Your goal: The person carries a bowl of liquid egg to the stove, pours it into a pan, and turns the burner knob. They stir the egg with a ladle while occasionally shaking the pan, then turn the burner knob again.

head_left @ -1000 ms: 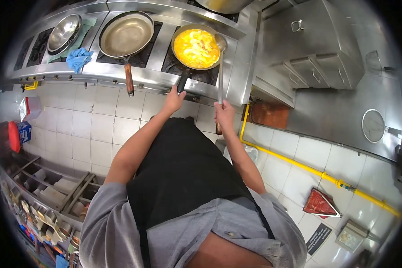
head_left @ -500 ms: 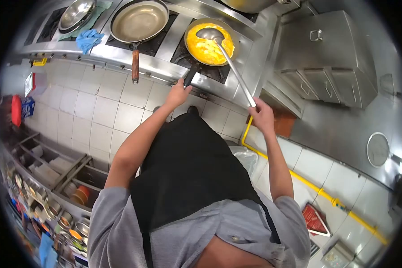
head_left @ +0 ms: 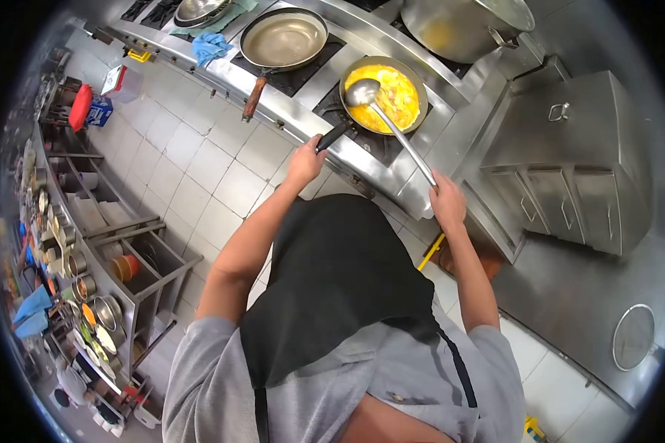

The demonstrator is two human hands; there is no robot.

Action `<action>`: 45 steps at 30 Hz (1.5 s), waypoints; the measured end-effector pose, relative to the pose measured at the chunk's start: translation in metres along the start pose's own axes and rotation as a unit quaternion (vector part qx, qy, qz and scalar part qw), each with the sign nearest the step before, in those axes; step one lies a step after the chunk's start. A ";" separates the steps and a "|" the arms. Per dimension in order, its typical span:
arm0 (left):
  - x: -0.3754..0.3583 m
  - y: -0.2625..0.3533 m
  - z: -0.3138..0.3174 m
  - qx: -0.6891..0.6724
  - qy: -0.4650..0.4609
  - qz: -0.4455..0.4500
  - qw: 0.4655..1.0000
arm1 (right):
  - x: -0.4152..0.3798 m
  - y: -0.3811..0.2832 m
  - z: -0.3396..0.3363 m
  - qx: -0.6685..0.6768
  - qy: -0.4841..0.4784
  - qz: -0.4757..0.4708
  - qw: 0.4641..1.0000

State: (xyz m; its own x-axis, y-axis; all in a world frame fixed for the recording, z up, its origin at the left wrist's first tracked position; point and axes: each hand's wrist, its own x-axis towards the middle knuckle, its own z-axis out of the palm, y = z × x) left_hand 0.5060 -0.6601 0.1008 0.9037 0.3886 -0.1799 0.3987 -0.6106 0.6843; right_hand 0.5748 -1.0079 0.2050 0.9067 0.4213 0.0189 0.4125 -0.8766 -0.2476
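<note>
A frying pan sits over a stove burner with yellow beaten egg spread across it, partly set in paler lumps. My left hand is closed around the end of the pan's black handle. A long metal ladle slants into the pan, its bowl resting in the egg at the left side. The upper end of the ladle's handle is gripped by my right hand, off the stove's front right corner.
Left of my pan stands a second frying pan with a wooden handle, beside a blue cloth. A large pot is behind. Steel cabinet and round strainer are right; a counter with several containers lies left.
The view has turned, and the stove appears lower and further right. Within the pan, the ladle's bowl has shifted left, and the egg looks more broken up. Both hands keep their grips.
</note>
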 end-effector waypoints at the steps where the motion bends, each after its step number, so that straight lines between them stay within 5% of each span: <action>1: 0.001 -0.002 0.003 0.008 0.008 0.004 1.000 | -0.003 0.007 -0.005 -0.008 -0.027 0.013 1.000; 9: -0.015 -0.004 0.001 0.016 0.044 0.018 0.999 | 0.000 0.035 -0.020 0.058 -0.010 0.020 0.998; 17: -0.012 -0.001 0.009 0.021 0.028 -0.043 0.998 | 0.042 0.009 0.035 0.124 0.016 0.045 0.991; 18: -0.011 -0.008 0.017 0.017 0.076 0.020 0.997 | 0.042 0.022 0.051 0.151 0.014 0.058 0.987; 20: -0.005 -0.026 0.025 0.001 0.031 0.042 0.999 | 0.034 0.012 0.038 0.181 -0.009 0.053 0.982; 25: -0.008 -0.002 0.021 0.017 0.047 -0.081 0.995 | 0.024 0.020 0.051 0.123 -0.028 0.026 0.992; 31: -0.005 -0.003 0.030 0.006 0.052 -0.078 0.996 | 0.024 0.023 0.032 0.137 -0.006 0.035 0.990; 38: 0.002 -0.004 0.025 0.038 0.033 -0.058 0.997 | 0.062 0.036 0.069 0.168 -0.012 0.022 0.985; 40: 0.004 -0.022 0.041 -0.024 0.118 0.003 0.993 | 0.056 0.045 0.077 0.217 -0.023 0.028 0.975; 42: -0.007 -0.030 0.032 0.002 0.095 0.087 0.992 | 0.047 0.044 0.068 0.130 -0.029 0.028 0.991; 43: 0.002 -0.038 0.042 0.001 0.049 0.029 0.998 | 0.039 0.030 0.044 0.158 -0.064 0.061 0.983; 45: 0.000 -0.034 0.036 -0.024 0.099 0.051 0.994 | 0.028 0.039 0.042 0.138 -0.030 0.068 0.988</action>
State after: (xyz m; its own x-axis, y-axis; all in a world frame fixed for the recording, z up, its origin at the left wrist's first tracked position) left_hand 0.4977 -0.6639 0.0520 0.8885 0.4578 0.0308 0.2952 -0.6217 0.7255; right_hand 0.6126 -1.0207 0.1548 0.9419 0.3237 -0.0893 0.2391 -0.8332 -0.4985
